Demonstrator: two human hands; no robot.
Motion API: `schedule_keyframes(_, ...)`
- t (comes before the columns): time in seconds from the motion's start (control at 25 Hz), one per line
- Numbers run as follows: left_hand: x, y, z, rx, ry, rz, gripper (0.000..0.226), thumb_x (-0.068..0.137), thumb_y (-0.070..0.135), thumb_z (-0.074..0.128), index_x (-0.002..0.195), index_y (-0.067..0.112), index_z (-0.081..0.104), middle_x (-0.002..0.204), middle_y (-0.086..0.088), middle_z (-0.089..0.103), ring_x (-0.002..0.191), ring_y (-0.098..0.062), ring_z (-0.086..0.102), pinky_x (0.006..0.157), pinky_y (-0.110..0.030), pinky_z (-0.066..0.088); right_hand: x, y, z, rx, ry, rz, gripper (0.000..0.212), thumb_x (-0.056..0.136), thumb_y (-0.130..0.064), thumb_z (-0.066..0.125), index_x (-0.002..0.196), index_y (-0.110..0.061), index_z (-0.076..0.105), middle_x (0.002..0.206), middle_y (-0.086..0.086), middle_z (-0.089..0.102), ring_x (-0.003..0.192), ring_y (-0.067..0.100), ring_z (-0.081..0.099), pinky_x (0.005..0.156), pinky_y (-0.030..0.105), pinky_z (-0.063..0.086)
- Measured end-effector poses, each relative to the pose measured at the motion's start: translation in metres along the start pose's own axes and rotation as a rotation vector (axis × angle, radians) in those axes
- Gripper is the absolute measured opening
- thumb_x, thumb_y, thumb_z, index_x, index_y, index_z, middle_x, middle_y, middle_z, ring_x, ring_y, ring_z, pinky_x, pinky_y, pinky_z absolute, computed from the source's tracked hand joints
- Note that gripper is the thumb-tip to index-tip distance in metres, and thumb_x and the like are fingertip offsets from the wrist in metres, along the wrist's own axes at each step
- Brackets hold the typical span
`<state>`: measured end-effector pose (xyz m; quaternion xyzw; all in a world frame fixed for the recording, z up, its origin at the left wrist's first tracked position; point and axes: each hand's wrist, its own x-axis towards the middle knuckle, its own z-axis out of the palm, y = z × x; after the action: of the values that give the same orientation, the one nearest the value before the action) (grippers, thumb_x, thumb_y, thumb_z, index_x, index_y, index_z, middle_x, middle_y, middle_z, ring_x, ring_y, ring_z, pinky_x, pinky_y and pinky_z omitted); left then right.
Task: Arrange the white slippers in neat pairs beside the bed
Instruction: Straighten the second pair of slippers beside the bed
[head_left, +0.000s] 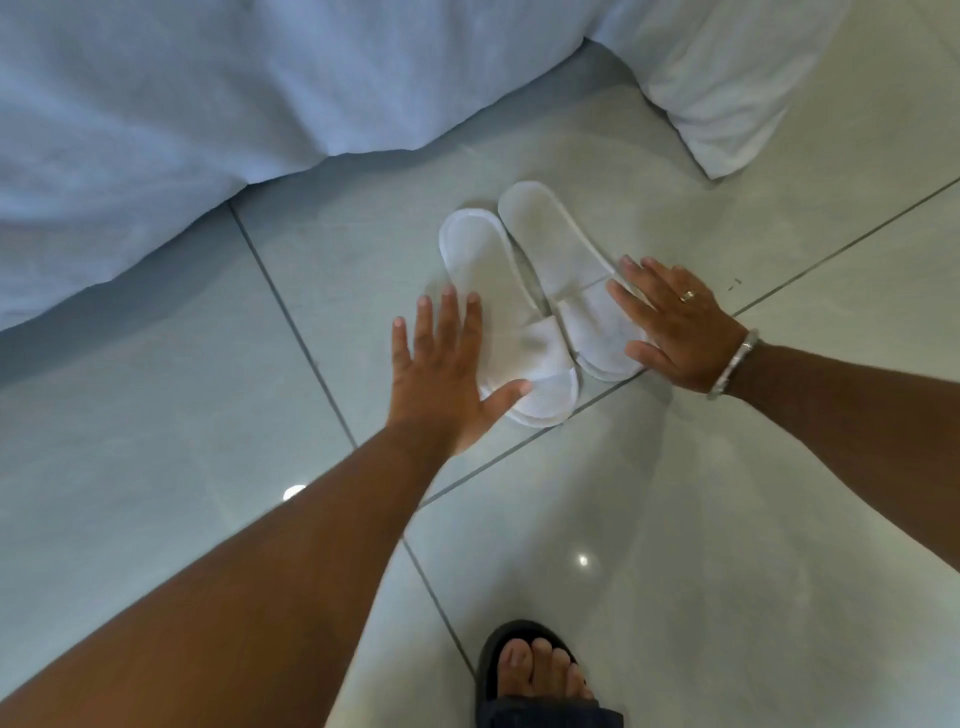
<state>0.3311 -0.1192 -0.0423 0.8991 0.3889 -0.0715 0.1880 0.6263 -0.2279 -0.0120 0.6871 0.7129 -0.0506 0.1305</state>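
1. Both sets of fingers are spread wide and flat, gripping nothing. The left hand (441, 374) presses its fingertips and thumb against the outer edge of the left slipper (498, 317). The right hand (670, 332) lies the same way on the strap and outer edge of the right slipper (561, 270).

2. The two slippers lie side by side and touching on the tiled floor (727, 519), toe ends towards the person. They sit just beside the hanging edge of the bed sheet (156, 130). The right one sits a little further up than the left, so the pair looks not quite square yet.

3. They look thin, light and soft, with floppy cloth straps. I'd guess they slide easily on the glossy tiles.

4. Flat palms nudging the long outer edges seem the best hold for squaring them. To lift one, pinch the strap or the heel rim; the sole would probably bend.

5. A pillow (737, 104) lies on the floor well apart from the pair, towards the far right.
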Motion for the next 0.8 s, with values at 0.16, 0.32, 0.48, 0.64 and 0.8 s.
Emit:
schedule_keyframes(0.16,-0.085,-0.123,-0.013,0.051,0.009,-0.054,0.097,0.083,0.08,0.007,0.156,0.017,0.001,0.166,-0.012,0.004,0.152,-0.033,0.003,0.122,-0.056,0.003,0.017,-0.058,-0.032,0.049,0.093,-0.106,0.065,0.093,-0.05,0.032,0.145,-0.011,0.029,0.15,0.022,0.035,0.135,0.041,0.037,0.105,0.057,0.036)
schedule_keyframes(0.32,-0.23,-0.279,-0.036,0.189,-0.092,-0.273,0.096,0.087,0.075,0.018,0.155,0.008,0.019,0.162,-0.016,0.018,0.15,-0.034,0.015,0.122,-0.054,0.011,0.072,-0.211,-0.063,0.023,0.104,-0.606,0.071,0.085,-0.052,0.049,0.144,-0.015,0.037,0.152,0.017,0.035,0.137,0.038,0.037,0.11,0.058,0.031)
schedule_keyframes(0.48,-0.386,-0.39,-0.056,0.273,-0.19,-0.428,0.097,0.087,0.074,0.014,0.155,0.005,0.016,0.163,-0.017,0.016,0.151,-0.032,0.014,0.122,-0.052,0.011,0.106,-0.416,-0.091,0.083,0.023,-0.828,0.089,0.073,-0.051,0.07,0.146,-0.02,0.03,0.155,0.014,0.031,0.138,0.036,0.036,0.111,0.057,0.026)
schedule_keyframes(0.64,-0.471,-0.439,-0.041,0.216,-0.286,-0.528,0.099,0.081,0.076,-0.009,0.156,0.013,0.006,0.164,-0.01,0.002,0.152,-0.027,0.006,0.123,-0.046,0.006,0.11,-0.593,-0.089,0.091,-0.188,-0.901,0.082,0.088,-0.054,0.05,0.15,-0.022,0.007,0.162,0.011,0.0,0.147,0.031,0.009,0.118,0.05,0.008)
schedule_keyframes(0.8,-0.461,-0.443,-0.008,0.212,-0.185,-0.551,0.081,0.092,0.063,0.021,0.157,0.017,0.004,0.166,-0.009,0.002,0.153,-0.025,0.006,0.122,-0.05,0.005,0.11,-0.666,-0.07,0.108,-0.197,-0.763,0.079,0.09,-0.056,0.042,0.15,-0.017,0.008,0.162,0.011,-0.002,0.148,0.031,0.003,0.119,0.046,0.007)
